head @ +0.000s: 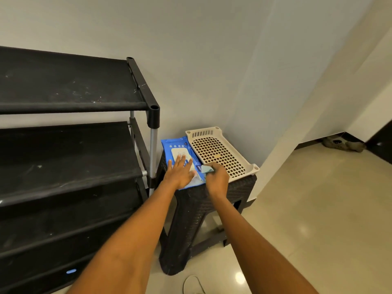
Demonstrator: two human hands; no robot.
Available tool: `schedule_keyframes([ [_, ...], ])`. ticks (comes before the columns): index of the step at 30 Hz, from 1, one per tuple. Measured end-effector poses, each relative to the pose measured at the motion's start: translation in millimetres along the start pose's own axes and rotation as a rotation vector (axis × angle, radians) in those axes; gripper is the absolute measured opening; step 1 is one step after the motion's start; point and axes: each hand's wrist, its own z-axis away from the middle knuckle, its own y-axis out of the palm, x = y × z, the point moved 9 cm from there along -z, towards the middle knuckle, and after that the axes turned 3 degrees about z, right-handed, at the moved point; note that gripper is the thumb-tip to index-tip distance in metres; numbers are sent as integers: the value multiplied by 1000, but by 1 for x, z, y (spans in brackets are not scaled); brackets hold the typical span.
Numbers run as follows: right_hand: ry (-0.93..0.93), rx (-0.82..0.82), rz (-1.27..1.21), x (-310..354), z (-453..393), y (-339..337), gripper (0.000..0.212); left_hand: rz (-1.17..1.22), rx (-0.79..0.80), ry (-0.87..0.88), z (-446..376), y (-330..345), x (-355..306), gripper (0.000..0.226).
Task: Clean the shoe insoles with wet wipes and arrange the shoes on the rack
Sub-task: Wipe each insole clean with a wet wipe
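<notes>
On the stool (203, 209) top, beside the rack (70, 102), lies the blue wipe pack (178, 148), touching the cream basket (220, 153) on its right edge.

Left hand (180, 171): flat, fingers straight and spread, pressing the pack down over its flap end. It holds nothing.

Right hand (216, 177): fingers curled, pinching a pale blue-grey wipe (206, 169) just at the pack's near right corner. I cannot tell whether the wipe is fully free of the pack or still feeding from the opening.

Shoes (343, 144): one pair visible, on the floor by the far wall, well apart from the stool. Something pale shows at the bottom edge near the stool leg; too cropped to identify. The rack's visible shelves carry no shoes.

My read: wipe extraction stage, cleaning not begun.

Risks I note:
- If the wipe is still attached, a pull could drag a second wipe out, or lift the pack if the left hand eases off.
- The pack sits at the stool's near edge and overhangs slightly; a sideways tug could slide it off.
- A flap left open would dry the remaining wipes.
- The basket sits close to the right hand; a knock could shift it off its corner.
</notes>
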Motion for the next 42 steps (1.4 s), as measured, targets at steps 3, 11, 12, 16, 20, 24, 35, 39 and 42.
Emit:
schedule_keyframes([
  [3, 68, -31, -150, -3, 22, -25, 26, 301, -385, 13, 48, -29, -13, 46],
  [11, 269, 232, -604, 10, 115, -55, 28, 1426, -231, -163, 143, -8, -67, 31],
  [12, 258, 268, -650, 15, 126, -60, 32, 1429, -188, -145, 151, -10, -75, 29],
  [16, 246, 257, -625, 21, 161, -86, 34, 1529, -137, -204, 192, -13, -87, 25],
  [20, 237, 53, -445, 7, 189, -129, 38, 1580, -111, -273, 229, -9, -95, 26],
  [24, 104, 198, -224, 12, 215, -153, 48, 1508, -26, -350, 258, 9, -116, 13],
  [35, 291, -121, -200, -95, 213, -214, 12, 1378, 178, -374, 243, 91, -178, 49],
  [39, 504, -221, -341, -196, 224, -210, 23, 1247, 264, -452, 219, 174, -172, 51],
  [42, 734, -201, -398, -290, 237, -183, 41, 1146, 335, -512, 203, 249, -167, 48],
])
